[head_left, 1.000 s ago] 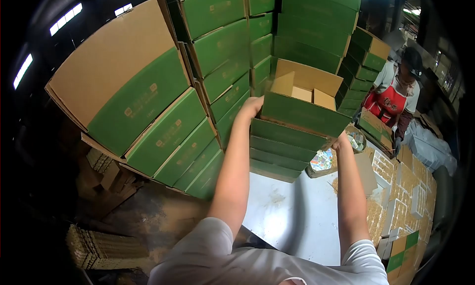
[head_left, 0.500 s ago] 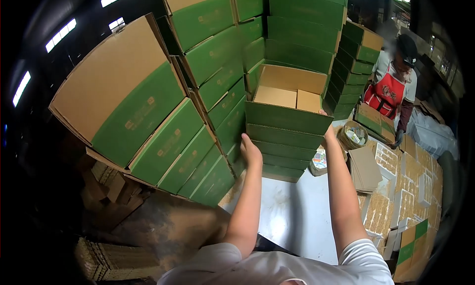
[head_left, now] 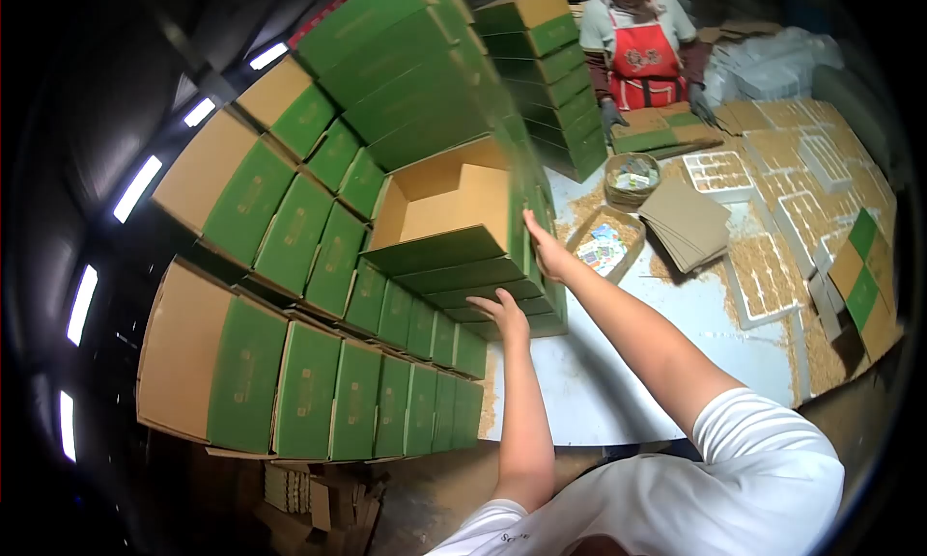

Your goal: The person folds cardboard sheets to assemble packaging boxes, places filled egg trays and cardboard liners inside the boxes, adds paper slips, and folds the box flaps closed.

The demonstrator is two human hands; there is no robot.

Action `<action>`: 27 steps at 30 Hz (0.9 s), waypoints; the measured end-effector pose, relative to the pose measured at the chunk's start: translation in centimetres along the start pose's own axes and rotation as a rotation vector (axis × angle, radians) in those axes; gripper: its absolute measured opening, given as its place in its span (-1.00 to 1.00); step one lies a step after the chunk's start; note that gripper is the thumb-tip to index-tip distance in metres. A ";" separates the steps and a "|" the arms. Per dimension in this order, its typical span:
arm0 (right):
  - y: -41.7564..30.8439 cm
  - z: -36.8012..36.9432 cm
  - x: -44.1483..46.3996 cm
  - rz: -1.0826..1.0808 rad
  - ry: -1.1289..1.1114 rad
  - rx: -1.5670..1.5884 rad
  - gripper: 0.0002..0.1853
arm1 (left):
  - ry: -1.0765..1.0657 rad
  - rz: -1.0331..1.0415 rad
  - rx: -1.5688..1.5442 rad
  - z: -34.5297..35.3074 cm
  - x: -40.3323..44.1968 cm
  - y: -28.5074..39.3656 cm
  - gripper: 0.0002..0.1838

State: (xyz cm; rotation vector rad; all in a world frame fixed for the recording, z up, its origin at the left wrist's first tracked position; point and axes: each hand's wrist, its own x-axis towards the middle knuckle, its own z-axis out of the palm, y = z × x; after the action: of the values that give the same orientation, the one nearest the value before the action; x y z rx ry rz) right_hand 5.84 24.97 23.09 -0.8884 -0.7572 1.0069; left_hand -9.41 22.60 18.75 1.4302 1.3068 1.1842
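Observation:
An open green and brown carton (head_left: 435,252) tops a short stack of green boxes (head_left: 526,317) on the white table (head_left: 618,387). Its inside shows bare brown cardboard. My left hand (head_left: 504,315) is at the front side of the stack, below the open carton, fingers spread. My right hand (head_left: 548,252) lies flat against the stack's right side, fingers extended upward. Neither hand is wrapped round anything.
Tall stacks of green cartons (head_left: 309,392) rise at left and behind. Another person in a red apron (head_left: 645,64) stands across the table, hands on a flat carton (head_left: 666,129). Baskets (head_left: 632,178), cardboard sheets (head_left: 686,223) and white trays (head_left: 763,276) lie at right.
The open carton has come down onto the stack, and my left hand has let go and moved lower. The view has turned right, bringing more of the table and the other person into sight.

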 end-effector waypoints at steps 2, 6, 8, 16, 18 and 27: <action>2.4 -4.4 -3.1 0.154 -0.158 0.089 -0.15 | -0.138 0.062 0.144 2.4 -4.7 -2.4 0.03; 5.1 -13.7 -21.3 0.478 -0.088 0.355 -0.42 | -0.604 0.269 0.709 1.9 -13.4 -10.7 -0.08; 4.2 -20.1 -33.7 0.486 0.097 0.418 -0.45 | -0.796 0.449 0.945 -1.1 -17.3 -14.5 -0.23; -5.9 -32.7 -82.3 0.118 1.661 0.485 -0.67 | -1.008 0.548 0.441 -5.3 -28.2 -17.5 -0.76; -6.5 -33.5 -88.1 -0.100 2.098 0.458 -0.69 | -1.015 0.553 0.349 -0.7 -30.6 -13.9 -0.85; -7.5 -45.7 -79.1 -0.190 1.804 0.118 -0.63 | -1.149 0.748 0.048 24.4 -40.5 6.2 -0.84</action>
State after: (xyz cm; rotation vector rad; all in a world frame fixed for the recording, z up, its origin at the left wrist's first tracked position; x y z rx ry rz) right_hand 19.99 -62.50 -0.46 -1.1684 0.7417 -0.1661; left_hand 15.37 -17.98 16.01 2.2043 -0.0164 0.4927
